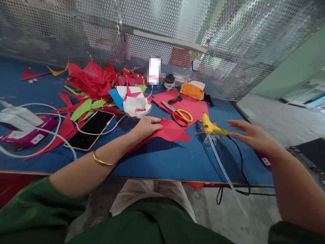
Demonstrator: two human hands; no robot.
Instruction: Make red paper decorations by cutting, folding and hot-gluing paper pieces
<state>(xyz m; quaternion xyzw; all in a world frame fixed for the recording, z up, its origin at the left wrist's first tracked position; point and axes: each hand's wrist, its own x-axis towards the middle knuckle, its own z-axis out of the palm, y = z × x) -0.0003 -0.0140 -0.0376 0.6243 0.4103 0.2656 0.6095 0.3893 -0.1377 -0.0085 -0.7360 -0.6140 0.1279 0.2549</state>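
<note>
My left hand [148,127] grips a folded piece of red paper [174,131] above the blue table, with the thumb on top of it. At the right, my right hand [250,134] has its fingers stretched out and apart, beside the handle end of a yellow glue gun [208,124]. A long clear glue stick [220,162] sticks out of the gun towards the table's front edge. Scissors with red and yellow handles [180,117] lie on a flat red sheet [200,107] beyond the held paper.
A black phone [91,130] and white cables lie at the left, near a purple power strip [42,134]. Behind are a heap of red paper pieces [93,79], a paper-lined bowl [137,107], a lit phone [154,70] and a metal mesh screen [162,47].
</note>
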